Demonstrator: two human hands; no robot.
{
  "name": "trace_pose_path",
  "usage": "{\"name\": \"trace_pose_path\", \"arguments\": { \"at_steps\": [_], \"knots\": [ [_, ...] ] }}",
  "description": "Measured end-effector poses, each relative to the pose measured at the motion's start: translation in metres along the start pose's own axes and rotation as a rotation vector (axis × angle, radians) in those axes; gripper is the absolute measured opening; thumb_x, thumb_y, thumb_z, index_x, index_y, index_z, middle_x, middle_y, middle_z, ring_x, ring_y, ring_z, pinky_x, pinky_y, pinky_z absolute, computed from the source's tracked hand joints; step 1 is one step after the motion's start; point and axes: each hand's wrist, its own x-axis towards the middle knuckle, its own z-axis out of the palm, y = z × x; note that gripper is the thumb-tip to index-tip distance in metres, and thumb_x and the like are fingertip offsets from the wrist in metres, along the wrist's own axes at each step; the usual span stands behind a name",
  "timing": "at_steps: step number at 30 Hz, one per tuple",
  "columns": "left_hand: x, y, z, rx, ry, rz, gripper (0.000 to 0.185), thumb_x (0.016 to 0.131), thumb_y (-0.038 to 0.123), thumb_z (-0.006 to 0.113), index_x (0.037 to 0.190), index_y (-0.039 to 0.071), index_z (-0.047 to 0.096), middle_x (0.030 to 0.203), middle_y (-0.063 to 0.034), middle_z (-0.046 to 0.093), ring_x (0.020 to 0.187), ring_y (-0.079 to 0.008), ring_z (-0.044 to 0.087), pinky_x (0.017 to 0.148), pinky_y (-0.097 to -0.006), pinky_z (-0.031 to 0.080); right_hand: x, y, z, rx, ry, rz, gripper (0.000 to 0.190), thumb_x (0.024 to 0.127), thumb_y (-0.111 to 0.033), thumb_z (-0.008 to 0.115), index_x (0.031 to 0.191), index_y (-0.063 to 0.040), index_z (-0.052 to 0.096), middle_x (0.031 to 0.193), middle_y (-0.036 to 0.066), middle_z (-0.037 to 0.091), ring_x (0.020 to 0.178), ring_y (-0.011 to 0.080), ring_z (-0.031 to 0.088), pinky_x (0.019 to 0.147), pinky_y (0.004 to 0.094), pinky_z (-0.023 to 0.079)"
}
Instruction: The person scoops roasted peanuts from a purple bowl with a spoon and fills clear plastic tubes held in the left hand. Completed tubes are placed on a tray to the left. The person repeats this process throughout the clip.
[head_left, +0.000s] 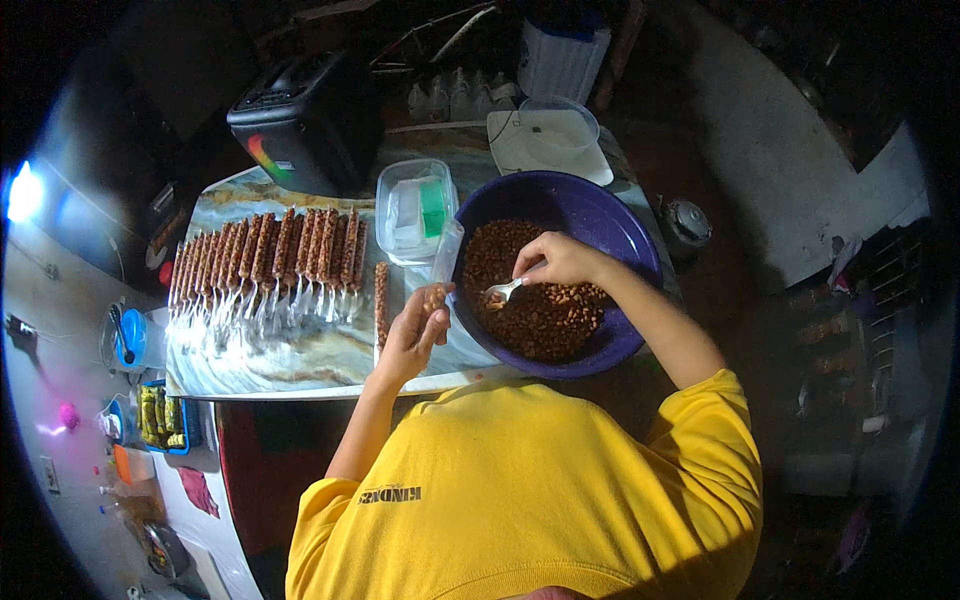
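My right hand (559, 259) grips a small light-coloured spoon (504, 289), its bowl down among brown peanuts (551, 330) in a wide purple plastic basin (615, 217). Just left of the basin, my left hand (411, 330) holds a narrow transparent plastic bag (448, 251). A few peanuts sit in the bag's lower end, by my fingers, and its upper part stretches away from me. Beside this hand lies a single filled peanut tube (381, 296). Farther left, a long row of filled peanut tubes (285, 247) rests side by side, their loose plastic ends toward me.
Behind my left hand stands a transparent plastic tub (386, 225) with white and green contents. A black speaker (300, 127) occupies the marble-patterned table's (300, 367) back left. At the back right, a transparent round bowl (559, 124) sits on a white board (600, 169).
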Motion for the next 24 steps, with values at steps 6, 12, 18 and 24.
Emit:
{"name": "trace_pose_path", "arguments": {
  "at_steps": [6,12,18,24],
  "knots": [
    [-0.004,0.015,0.002,0.152,-0.051,-0.082,0.036,0.104,0.022,0.051,0.133,0.003,0.049,0.080,0.0011,0.050,0.068,-0.0075,0.048,0.064,-0.0232,0.043,-0.020,-0.023,-0.042,0.183,0.006,-0.027,0.017,0.083,-0.010,0.075,0.098,-0.002,0.073,0.093,0.006,0.073,0.088,0.0121,0.067,0.081,0.0293,0.053],
    [0.000,0.020,0.002,0.232,-0.073,-0.085,0.034,0.101,0.033,0.056,0.116,0.003,0.052,0.076,-0.0057,0.056,0.066,-0.0136,0.054,0.063,-0.0295,0.047,-0.050,-0.091,-0.092,0.032,0.150,-0.048,0.017,0.083,-0.009,0.074,0.099,-0.002,0.073,0.095,0.007,0.073,0.090,0.0139,0.067,0.086,0.0300,0.052],
    [0.004,0.021,0.004,0.294,-0.081,-0.037,0.036,0.100,0.033,0.057,0.117,0.002,0.052,0.073,-0.0075,0.054,0.063,-0.0168,0.054,0.060,-0.0317,0.045,-0.060,-0.140,-0.107,-0.109,0.177,-0.078,0.017,0.083,-0.008,0.073,0.098,0.000,0.073,0.096,0.011,0.073,0.093,0.0178,0.068,0.088,0.0318,0.052],
    [0.004,0.024,0.006,0.311,-0.056,0.020,0.034,0.099,0.028,0.059,0.119,0.001,0.053,0.068,-0.0098,0.053,0.062,-0.0204,0.052,0.059,-0.0334,0.043,-0.056,-0.155,-0.111,-0.213,0.119,-0.062,0.017,0.082,-0.008,0.072,0.097,0.001,0.072,0.096,0.013,0.073,0.094,0.0200,0.069,0.088,0.0324,0.052]
  ]
}}
